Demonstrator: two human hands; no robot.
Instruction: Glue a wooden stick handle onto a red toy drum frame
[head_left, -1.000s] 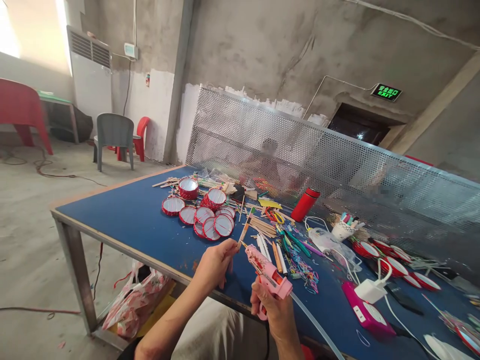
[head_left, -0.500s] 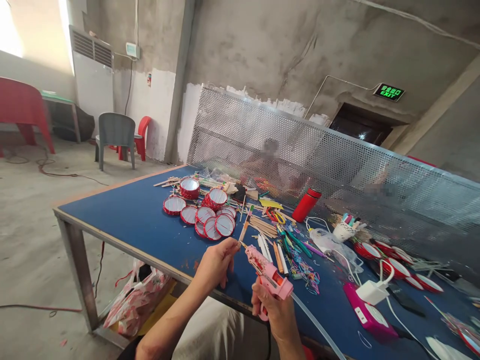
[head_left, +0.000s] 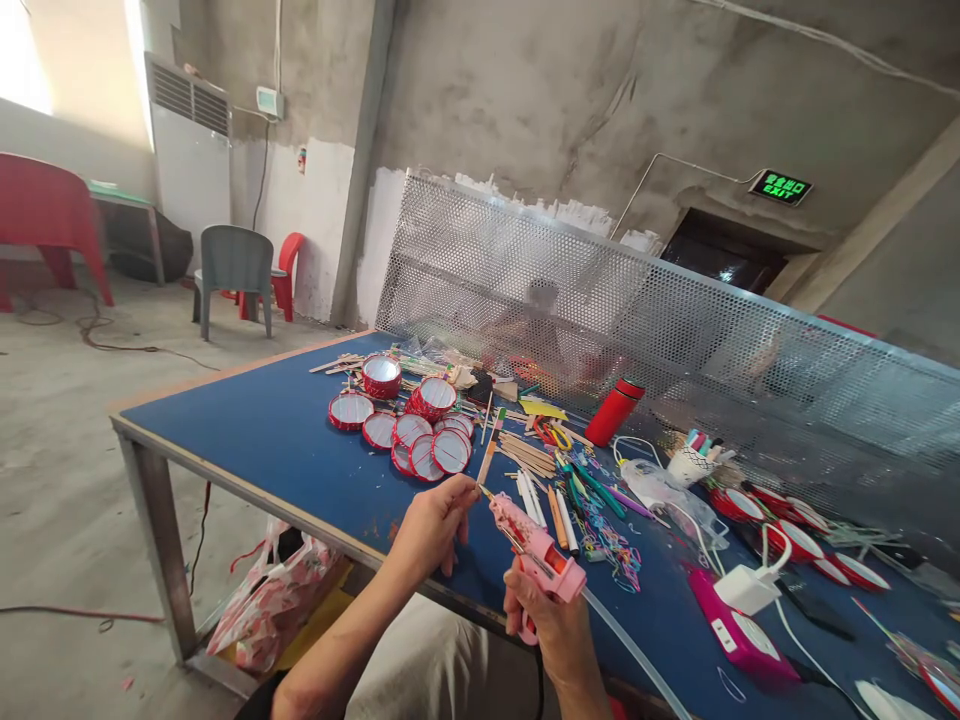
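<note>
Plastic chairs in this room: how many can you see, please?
3: a grey plastic chair, a red one behind it by the wall, and a large red one far left. Others may be hidden.

The glue gun (head_left: pixel 536 555) at six o'clock is glossy pink plastic, the craft sticks (head_left: pixel 527 455) at twelve bare matt wood, the screen (head_left: pixel 525 270) beyond them perforated metal (the wall (head_left: pixel 510 90) above it rough, patchy concrete).

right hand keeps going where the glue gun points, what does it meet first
Probably the wooden stick pinched by the left hand; the glue gun in the right hand aims there, though depth is unclear.
</note>
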